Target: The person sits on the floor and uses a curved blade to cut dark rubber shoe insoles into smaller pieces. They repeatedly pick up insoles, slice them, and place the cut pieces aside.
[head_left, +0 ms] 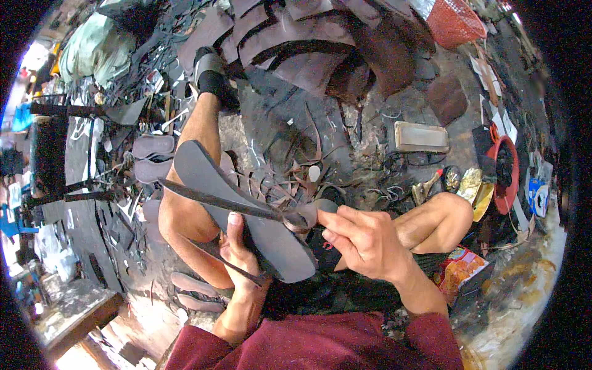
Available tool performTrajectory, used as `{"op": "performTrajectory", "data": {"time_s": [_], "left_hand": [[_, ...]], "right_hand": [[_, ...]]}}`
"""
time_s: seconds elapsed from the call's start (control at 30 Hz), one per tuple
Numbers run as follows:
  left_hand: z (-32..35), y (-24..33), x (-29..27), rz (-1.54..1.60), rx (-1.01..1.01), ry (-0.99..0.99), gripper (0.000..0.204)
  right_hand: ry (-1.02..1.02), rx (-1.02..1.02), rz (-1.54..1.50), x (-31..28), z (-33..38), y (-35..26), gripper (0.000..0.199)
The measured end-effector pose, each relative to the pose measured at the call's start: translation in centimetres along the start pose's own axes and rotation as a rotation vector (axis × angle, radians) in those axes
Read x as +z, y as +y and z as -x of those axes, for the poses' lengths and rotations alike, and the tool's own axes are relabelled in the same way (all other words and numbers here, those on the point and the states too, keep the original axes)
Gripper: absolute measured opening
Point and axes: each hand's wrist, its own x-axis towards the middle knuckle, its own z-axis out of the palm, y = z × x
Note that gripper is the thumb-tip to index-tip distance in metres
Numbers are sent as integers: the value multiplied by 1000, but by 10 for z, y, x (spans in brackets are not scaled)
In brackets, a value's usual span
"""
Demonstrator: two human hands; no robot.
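A dark grey sandal sole (213, 176) lies slantwise over my lap, its rounded ends pointing up left and down right. My left hand (239, 250) grips its near edge, thumb on top and the other fingers mostly hidden underneath. Across the sole runs a long dark strip (222, 202), its free end sticking out to the left. At the strip's right end my right hand (364, 240) is closed, thumb and fingers pinched near a brownish bunched piece (300, 219). Exactly what the fingertips hold is hidden. Another thin dark strip (209, 250) hangs by my left wrist.
Large brown sheets (345, 46) are heaped ahead, with curled offcuts (302, 179) scattered nearer. A pale rectangular block (421, 137) lies to the right, near a red basin (505, 172) and a red basket (453, 24). Cut soles (153, 147) and a wooden bench (80, 314) are at left.
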Motion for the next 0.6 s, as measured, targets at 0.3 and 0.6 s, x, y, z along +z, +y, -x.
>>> {"op": "performTrajectory", "data": {"time_s": [0.3,0.6], "left_hand": [[2,-6,7,37,25,-44,42],[16,3,48,85,106,-204,64]], "right_hand": [[257,237,-606,23,-15,19,36],[256,333,-981,16,13,15,77]]}}
